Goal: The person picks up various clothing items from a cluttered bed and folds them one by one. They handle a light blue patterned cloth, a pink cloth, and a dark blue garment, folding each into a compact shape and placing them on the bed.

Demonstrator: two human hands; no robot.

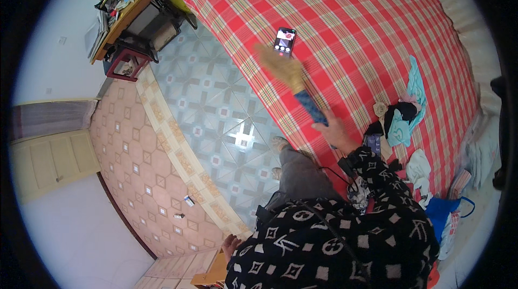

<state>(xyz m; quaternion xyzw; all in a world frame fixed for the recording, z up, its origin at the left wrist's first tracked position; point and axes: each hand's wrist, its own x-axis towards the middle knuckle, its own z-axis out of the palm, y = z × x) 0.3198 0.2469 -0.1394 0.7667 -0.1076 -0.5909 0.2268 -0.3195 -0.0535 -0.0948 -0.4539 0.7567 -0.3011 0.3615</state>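
My right hand (336, 132) grips the dark blue handle of a hand brush (279, 67) over the bed. The brush's tan head is blurred and reaches up and left, its edge beside the lower end of a smartphone (285, 40). The phone lies face up on a red plaid bedsheet (348, 58) with its screen lit. At the lower left, my left hand (232, 244) hangs beside my body, fingers loosely apart and nothing seen in them. It is nearest a wooden piece of furniture (210, 275), partly hidden by my patterned jacket.
Crumpled clothes (400, 123) and a dark blue box (373, 143) lie on the bed at right, near a blue bag (441, 212). A cluttered wooden desk (125, 16) stands at upper left. Two small items, one a box (189, 201), lie on the tiled floor (210, 99).
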